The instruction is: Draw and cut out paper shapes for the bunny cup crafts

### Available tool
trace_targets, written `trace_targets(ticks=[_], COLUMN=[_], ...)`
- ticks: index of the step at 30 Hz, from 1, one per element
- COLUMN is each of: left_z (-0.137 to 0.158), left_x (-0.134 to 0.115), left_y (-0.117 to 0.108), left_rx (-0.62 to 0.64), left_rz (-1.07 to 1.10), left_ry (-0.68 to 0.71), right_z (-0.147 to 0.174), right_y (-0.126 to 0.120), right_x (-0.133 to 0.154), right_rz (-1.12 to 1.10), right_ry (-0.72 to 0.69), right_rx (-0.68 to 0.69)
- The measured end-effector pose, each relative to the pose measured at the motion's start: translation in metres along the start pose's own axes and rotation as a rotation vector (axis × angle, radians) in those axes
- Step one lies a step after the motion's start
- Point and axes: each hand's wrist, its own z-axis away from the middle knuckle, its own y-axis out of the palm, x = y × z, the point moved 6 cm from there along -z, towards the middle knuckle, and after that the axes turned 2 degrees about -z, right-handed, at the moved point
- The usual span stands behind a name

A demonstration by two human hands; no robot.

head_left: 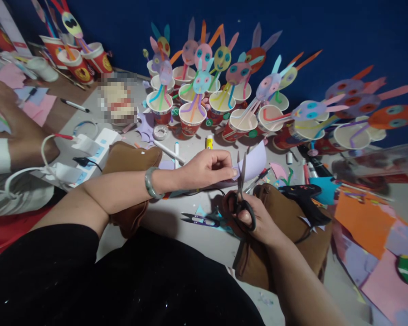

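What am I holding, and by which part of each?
Your left hand pinches the purple paper at its left end; your right hand grips the scissors by their handles.

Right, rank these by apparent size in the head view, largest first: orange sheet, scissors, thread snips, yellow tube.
1. Orange sheet
2. Scissors, partly covered by the right hand
3. Thread snips
4. Yellow tube, judged by what shows
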Motion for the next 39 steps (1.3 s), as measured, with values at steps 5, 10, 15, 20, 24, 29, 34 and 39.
trace_targets(ticks=[5,10,15,20,24,29,34,39], left_z=[0.0001,0.0001,0.0001,0.0003,0.0003,0.0002,0.0004,0.0008], left_x=[-0.0016,-0.0030,-0.0044,-0.0057,-0.0057,-0.0055,-0.0062,-0.0059], left_y=[0.0003,0.0002,0.0000,-0.0001,-0.0003,-0.0009,-0.0017,-0.0022], left_rx=[0.016,0.027,0.040,0.045,0.043,0.039,0.033,0.033], left_rz=[-0.007,-0.008,-0.007,0.001,0.000,0.002,-0.004,-0.015], left_ry=[0.000,0.000,-0.003,-0.004,0.009,0.015,0.010,0.001], right_z=[0.0003,0.0000,0.0000,0.0003,-0.0004,-0.0013,-0.0006,0.0001], right_y=[-0.0003,-0.0008,-0.0009,0.0006,0.0005,-0.0005,-0.0003,-0.0007], right_x=[-0.0013,0.0002,0.0019,0.0031,0.0045,0.0046,0.0037,0.0036], right_rz=[0.014,0.016,0.019,0.003,-0.009,-0.009,-0.013,0.004], right_ry=[0.007,0.005,0.030,0.033,0.020,0.032,0.038,0.044], right_rx=[-0.006,-0.003,-0.008,-0.003,-0.001,-0.009,-0.005,-0.009])
